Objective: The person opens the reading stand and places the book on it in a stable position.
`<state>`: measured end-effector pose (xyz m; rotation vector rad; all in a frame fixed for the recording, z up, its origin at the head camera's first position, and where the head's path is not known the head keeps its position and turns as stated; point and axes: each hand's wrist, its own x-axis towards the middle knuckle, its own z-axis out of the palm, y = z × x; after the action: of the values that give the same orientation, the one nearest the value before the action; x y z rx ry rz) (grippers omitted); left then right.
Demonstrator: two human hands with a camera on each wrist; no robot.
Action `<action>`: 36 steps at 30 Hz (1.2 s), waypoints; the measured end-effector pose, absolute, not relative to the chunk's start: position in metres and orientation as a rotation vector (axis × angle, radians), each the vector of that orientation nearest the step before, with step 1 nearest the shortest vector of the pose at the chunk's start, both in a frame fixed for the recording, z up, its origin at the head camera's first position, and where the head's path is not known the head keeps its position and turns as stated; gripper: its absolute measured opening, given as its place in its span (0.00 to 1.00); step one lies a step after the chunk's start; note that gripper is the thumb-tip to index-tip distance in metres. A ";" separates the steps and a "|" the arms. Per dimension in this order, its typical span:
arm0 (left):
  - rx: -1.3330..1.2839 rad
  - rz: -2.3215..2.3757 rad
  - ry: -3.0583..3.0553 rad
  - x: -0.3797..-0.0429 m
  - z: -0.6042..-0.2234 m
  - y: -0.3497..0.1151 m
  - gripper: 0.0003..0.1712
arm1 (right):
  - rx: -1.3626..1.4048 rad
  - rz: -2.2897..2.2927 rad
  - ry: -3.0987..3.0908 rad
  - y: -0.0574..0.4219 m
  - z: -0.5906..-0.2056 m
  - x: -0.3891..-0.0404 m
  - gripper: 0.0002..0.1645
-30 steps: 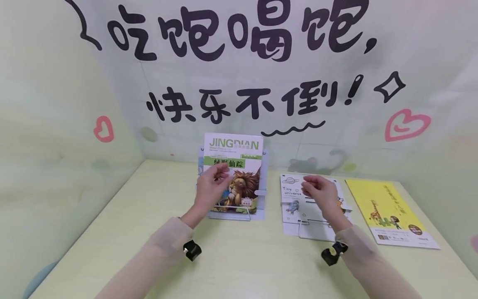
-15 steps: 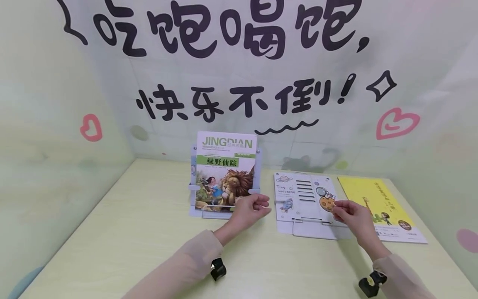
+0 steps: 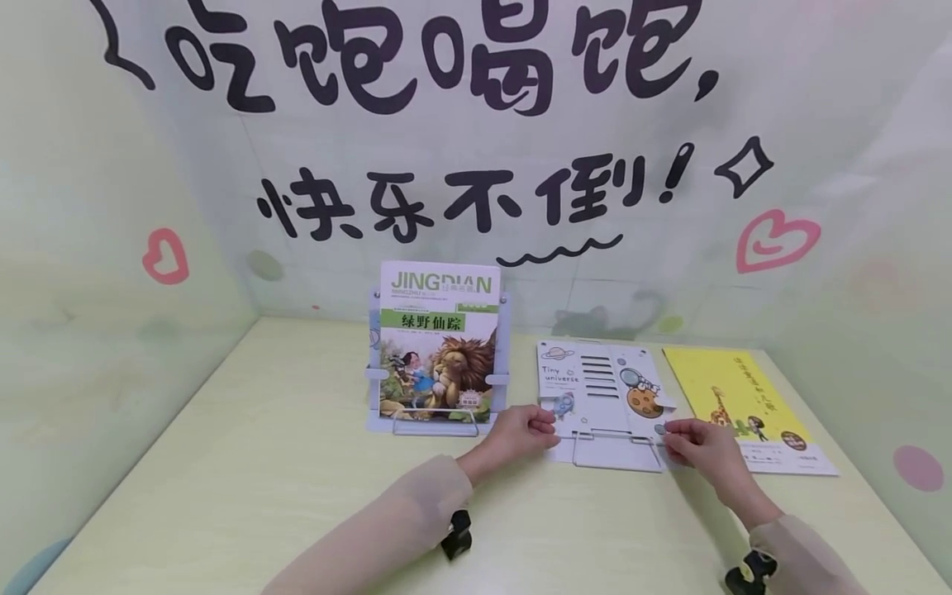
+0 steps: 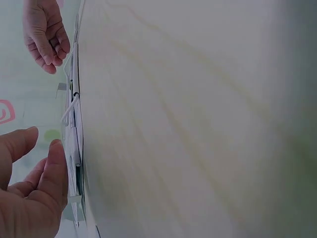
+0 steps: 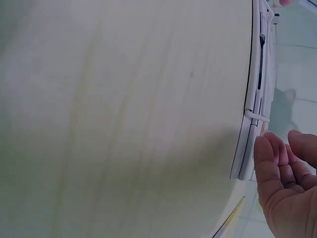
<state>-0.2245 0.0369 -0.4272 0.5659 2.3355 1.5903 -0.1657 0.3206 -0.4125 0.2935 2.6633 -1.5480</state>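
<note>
A white folding book stand point(image 3: 595, 388) printed "Tiny universe" lies folded flat on the table, a wire rest along its front edge. My left hand point(image 3: 518, 438) is at its left front corner, and my right hand point(image 3: 710, 454) at its right front corner. In the left wrist view the left hand point(image 4: 37, 186) has thumb and fingers apart, with nothing between them. The right wrist view has the right hand point(image 5: 287, 173) with fingertips close by the stand's edge point(image 5: 247, 148) and thumb apart; whether they touch it I cannot tell.
Left of the flat stand, a storybook point(image 3: 439, 347) with a lion on its cover leans upright on a second book stand point(image 3: 502, 330). A yellow book point(image 3: 725, 380) lies on the right. Behind the table point(image 3: 283, 463) is a printed wall point(image 3: 335, 273).
Both hands have come away from the area of the upright book and moved right and down to the two sides of the flat stand. The head view has shifted slightly right.
</note>
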 end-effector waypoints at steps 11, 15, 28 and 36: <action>0.566 1.425 2.382 -0.227 -0.428 0.056 0.13 | 0.316 -1.500 2.608 0.316 -0.421 -0.168 0.20; 0.574 1.392 2.380 -0.227 -0.430 0.060 0.13 | 0.311 -1.528 2.572 0.313 -0.423 -0.169 0.19; 0.565 1.364 2.367 -0.228 -0.433 0.073 0.16 | 0.278 -1.502 2.572 0.313 -0.423 -0.170 0.17; 0.591 1.309 2.395 -0.228 -0.429 0.077 0.17 | 0.290 -1.455 2.598 0.316 -0.422 -0.171 0.16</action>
<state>-0.2283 0.0774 -0.4287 0.5906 2.3946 1.3087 -0.1714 0.3157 -0.4215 0.2900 2.5981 -1.4549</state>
